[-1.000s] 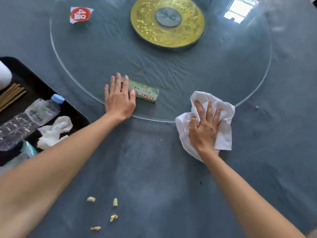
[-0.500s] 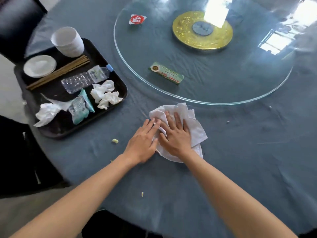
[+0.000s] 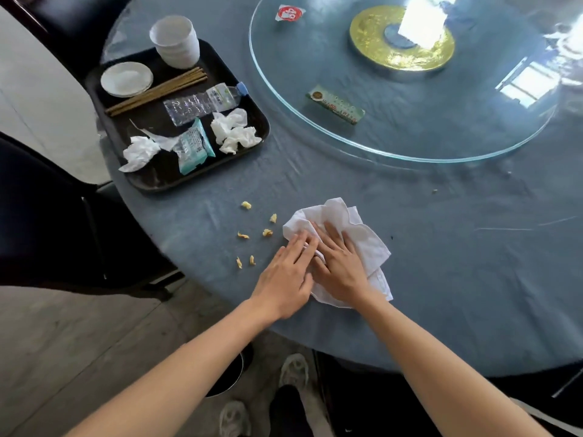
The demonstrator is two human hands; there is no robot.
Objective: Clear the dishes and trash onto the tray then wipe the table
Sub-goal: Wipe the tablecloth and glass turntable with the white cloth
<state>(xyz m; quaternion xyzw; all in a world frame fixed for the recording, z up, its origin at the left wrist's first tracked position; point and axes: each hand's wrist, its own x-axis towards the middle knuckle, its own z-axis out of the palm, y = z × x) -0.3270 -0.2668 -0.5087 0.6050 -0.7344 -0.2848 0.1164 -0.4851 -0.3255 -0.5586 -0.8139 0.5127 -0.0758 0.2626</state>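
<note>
Two hands press flat on one white cloth (image 3: 340, 244) near the tabletop's (image 3: 457, 279) near edge, a little left of its middle. The cloth is thin, soft and rumpled, folded loosely over itself; I judge it light and limp, so it will bunch and slide unless it is pinned under a spread palm, which is the better hold than a pinch at a corner. On the blue table cover it should glide easily, though the cover itself is wrinkled and could drag along with it.

The right hand (image 3: 339, 268) lies palm down on the middle of the cloth, fingers extended and slightly fanned, gripping nothing. The left hand (image 3: 285, 279) lies flat beside it, touching it, with its fingertips on the cloth's left margin and its heel on the bare cover; it too is flattened out, not closed around anything.

Several small yellow food scraps (image 3: 257, 233) lie scattered just left of the cloth, toward the near-left edge. They look dry, tiny and light, likely to scatter or roll off the rim if swept hard; gathering them into the cloth would suit them better.

The black tray (image 3: 151, 182) sits at the far-left edge, loaded with stacked white bowls (image 3: 175, 41), a small plate (image 3: 126, 79), chopsticks (image 3: 157, 91), a crushed plastic bottle (image 3: 203, 102), a wipes packet (image 3: 194, 146) and crumpled tissues (image 3: 235, 130). A green box (image 3: 336, 105) and a red-and-white card (image 3: 289, 13) rest on the glass turntable (image 3: 284, 99).
</note>
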